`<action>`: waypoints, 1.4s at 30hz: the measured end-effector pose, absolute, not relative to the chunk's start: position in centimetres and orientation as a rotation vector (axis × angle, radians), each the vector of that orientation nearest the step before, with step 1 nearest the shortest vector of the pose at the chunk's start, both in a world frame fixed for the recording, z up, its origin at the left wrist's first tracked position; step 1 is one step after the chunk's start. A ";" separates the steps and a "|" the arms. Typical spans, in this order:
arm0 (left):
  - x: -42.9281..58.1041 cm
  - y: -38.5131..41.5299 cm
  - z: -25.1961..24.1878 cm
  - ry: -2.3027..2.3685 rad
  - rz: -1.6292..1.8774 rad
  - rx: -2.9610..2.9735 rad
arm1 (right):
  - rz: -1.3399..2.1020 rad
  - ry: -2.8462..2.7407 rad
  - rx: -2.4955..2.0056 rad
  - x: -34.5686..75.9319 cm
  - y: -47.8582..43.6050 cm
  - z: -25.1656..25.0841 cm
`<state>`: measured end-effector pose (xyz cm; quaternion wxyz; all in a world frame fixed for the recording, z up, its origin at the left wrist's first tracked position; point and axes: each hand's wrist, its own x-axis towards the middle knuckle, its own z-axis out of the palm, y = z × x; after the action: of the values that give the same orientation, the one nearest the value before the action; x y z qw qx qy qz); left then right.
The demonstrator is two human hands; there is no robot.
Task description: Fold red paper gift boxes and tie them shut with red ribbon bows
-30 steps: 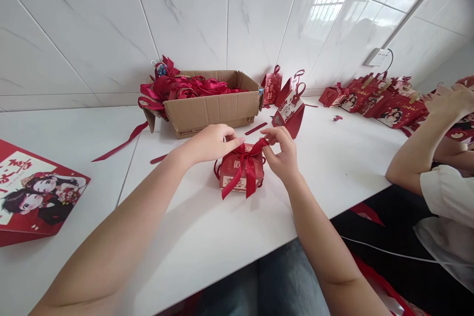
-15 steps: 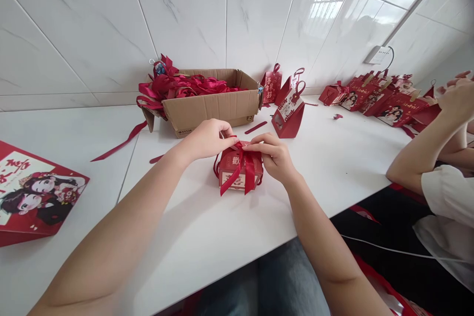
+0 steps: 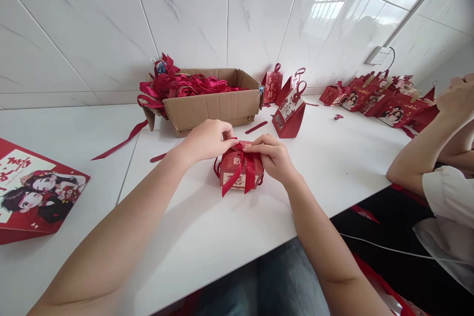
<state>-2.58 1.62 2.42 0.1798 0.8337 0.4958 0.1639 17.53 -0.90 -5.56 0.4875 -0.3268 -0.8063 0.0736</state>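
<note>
A person's two bare hands met over a small red box on a white table, seen from above. The box sat upright near the middle of the view, printed with pale Chinese characters, dark red cord showing at its sides. Around it ran a glossy red ribbon, gathered into a bow on top, its two tails hanging down the front.

The left hand pinched the ribbon between thumb and fingertips, just left of the knot. The right hand pinched it from the other side – index finger stretched toward the knot, the thumb mostly hidden.

The box looked light and was probably folded card: stiff along its edges, yet likely to dent if pressed hard on top. Its lower side edges seemed the safest place to steady it. The ribbon looked soft, smooth and rather slippery – apt to slide, so a fingertip pinch close to the knot seemed the surest hold.

Behind the hands stood a cardboard carton heaped with loose red ribbons; to its right, a tent-shaped red box with a loop handle. A large red box lay at far left, and a co-worker's arm rose at far right, beside a row of red boxes
</note>
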 end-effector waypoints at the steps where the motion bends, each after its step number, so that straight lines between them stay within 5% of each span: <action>1: -2.5 1.6 2.4 1.411 0.462 2.381 | 0.188 -1.965 -0.799 17.5 -0.9 -5.6; 27: -2.7 2.5 2.1 1.373 0.407 2.386 | 0.296 -2.052 -0.805 17.9 -1.2 -5.3; 42: -5.1 2.3 4.5 1.434 0.385 2.273 | 0.814 -1.904 -0.678 18.9 -1.8 -3.5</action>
<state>-5.14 2.34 4.53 0.2120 0.8182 0.5162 0.1384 18.88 -1.84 -3.51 0.4628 -0.2757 -0.7746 0.3313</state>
